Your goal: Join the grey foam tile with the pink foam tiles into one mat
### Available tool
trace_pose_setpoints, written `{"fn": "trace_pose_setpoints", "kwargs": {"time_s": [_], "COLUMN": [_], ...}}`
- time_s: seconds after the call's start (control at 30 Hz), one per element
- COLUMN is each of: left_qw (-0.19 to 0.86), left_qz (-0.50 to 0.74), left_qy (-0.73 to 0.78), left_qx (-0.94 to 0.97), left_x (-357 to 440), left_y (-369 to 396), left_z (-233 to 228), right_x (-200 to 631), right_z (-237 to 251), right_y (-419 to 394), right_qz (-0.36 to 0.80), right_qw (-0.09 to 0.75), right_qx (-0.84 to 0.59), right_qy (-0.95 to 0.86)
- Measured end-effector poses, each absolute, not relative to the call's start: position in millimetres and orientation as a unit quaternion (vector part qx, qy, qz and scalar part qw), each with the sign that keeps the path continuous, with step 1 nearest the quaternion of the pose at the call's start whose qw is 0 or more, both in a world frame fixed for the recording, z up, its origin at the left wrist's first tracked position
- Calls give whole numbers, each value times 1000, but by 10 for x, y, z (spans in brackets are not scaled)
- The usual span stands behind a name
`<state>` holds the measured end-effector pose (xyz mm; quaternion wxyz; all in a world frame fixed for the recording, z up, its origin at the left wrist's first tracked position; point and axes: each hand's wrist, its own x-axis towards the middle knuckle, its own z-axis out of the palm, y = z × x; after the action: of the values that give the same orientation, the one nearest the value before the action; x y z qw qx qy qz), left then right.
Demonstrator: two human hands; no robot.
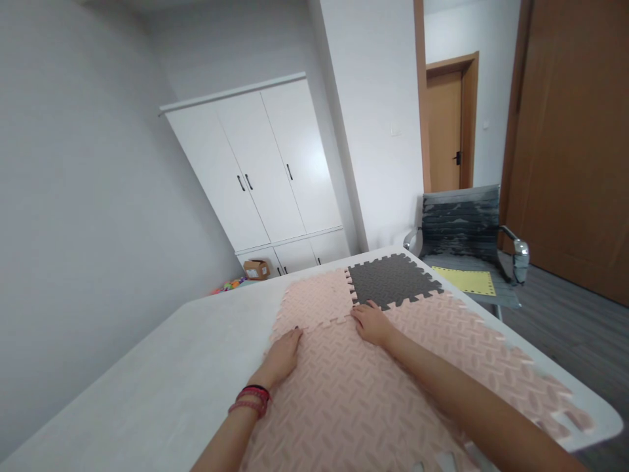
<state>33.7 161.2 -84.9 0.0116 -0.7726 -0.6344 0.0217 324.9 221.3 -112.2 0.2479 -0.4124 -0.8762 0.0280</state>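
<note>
Pink foam mats (pixel 373 393) under both flat hands, fingers together; grey mat (pixel 393 280), chair (pixel 466 236) and wardrobe (pixel 265 170) beyond.

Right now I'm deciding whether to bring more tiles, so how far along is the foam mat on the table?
Done: several pink tiles and one grey tile lie interlocked on the white table. In hand: the left hand and right hand press flat on a seam between pink tiles. Left: a yellow tile sits on the chair, unjoined.

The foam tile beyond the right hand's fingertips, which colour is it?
Dark grey foam tile, seen in the head view, joined to the pink tiles.
</note>
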Motion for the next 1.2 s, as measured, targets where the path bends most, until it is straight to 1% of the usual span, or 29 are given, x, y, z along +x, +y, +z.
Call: {"fn": "trace_pose_setpoints", "kwargs": {"time_s": [0.2,0.37,0.57,0.87,1.2], "left_qw": [-6,-5,-29,-21,-29], "left_qz": [29,40,53,-6,-18], "left_qy": [-616,-625,-627,-570,-543], "left_qx": [-787,-779,-777,-822,-839], "left_x": [348,445,503,944,1053], "left_y": [1603,1616,1729,1645,1848], "left_z": [-778,-785,-697,-836,-521], "right_x": [3264,3273,3277,3287,3287], "right_z": [-1120,-1127,-1112,-1131,-1091], "right_y": [2200,2184,2198,2215,2182], "right_qz": [37,43,45,48,46], "right_qw": [248,244,247,246,265], "right_qx": [-416,-420,-417,-412,-417], "right_qy": [-874,-873,-874,-876,-868]}}
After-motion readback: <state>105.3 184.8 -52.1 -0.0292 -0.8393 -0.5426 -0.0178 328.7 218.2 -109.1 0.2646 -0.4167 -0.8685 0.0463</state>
